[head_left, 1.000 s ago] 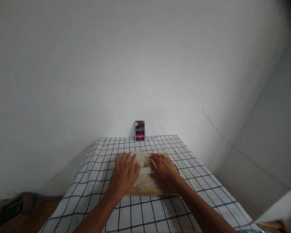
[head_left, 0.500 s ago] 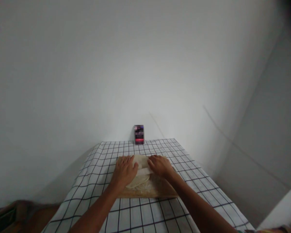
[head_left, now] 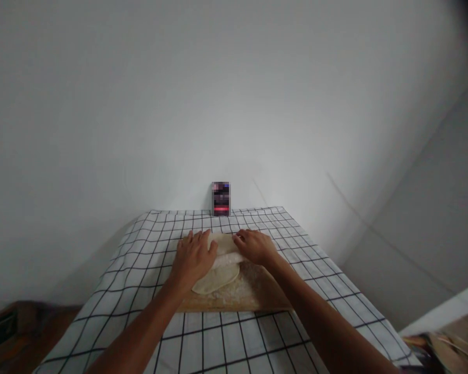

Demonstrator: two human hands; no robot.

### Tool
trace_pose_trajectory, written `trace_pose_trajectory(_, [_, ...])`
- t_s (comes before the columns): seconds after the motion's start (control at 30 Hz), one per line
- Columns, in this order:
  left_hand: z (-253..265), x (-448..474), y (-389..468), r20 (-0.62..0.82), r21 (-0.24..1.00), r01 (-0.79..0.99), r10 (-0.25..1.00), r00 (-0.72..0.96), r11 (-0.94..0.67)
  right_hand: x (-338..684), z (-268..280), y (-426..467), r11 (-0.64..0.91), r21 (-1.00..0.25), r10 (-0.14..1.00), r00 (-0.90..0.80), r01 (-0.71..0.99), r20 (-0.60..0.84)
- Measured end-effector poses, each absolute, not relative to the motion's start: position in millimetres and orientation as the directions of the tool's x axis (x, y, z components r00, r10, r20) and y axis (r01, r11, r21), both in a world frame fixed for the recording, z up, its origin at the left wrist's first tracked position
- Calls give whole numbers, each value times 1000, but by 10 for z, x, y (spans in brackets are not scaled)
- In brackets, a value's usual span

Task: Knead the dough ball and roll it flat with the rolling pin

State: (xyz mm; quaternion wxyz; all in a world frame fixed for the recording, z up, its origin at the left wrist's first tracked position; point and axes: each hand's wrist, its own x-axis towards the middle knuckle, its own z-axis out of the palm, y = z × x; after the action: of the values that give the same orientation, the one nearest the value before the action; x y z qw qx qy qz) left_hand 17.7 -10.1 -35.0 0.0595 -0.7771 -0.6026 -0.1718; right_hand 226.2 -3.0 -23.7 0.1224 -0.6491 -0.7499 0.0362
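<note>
A flat sheet of pale dough [head_left: 217, 279] lies on a floured wooden board [head_left: 242, 303]. Across the dough runs a whitish rolling pin [head_left: 228, 259], its ends hidden under my hands. My left hand [head_left: 195, 256] lies over the pin's left end, palm down, fingers stretched forward and slightly apart. At the other end my right hand [head_left: 256, 246] has its fingers curled over the pin. Some dough shows beyond the pin, between the two hands.
A white cloth with dark grid lines [head_left: 218, 340] covers the table. A dark, pixelated upright object [head_left: 221, 199] stands at its back edge, against the pale wall [head_left: 218, 104]. Brown furniture [head_left: 35, 332] sits low at left; blurred items [head_left: 437, 353] lie at lower right.
The view has tipped down and moved closer, so table and board look larger. Both hands remain on the rolling pin, and more of the dough's near part shows in front of it.
</note>
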Motion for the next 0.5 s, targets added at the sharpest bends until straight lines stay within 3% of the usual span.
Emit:
trace_pose_trajectory(0.3, [-409,199,-508,444,81,946,861,249,-315,2197,-252,-559,172,-159,967,-136,972,216])
trace_pose_trajectory(0.5, [-457,231,-761,432,84,955,874,223,-285,2208,-297,-865,230,-177,943,-174,957,284])
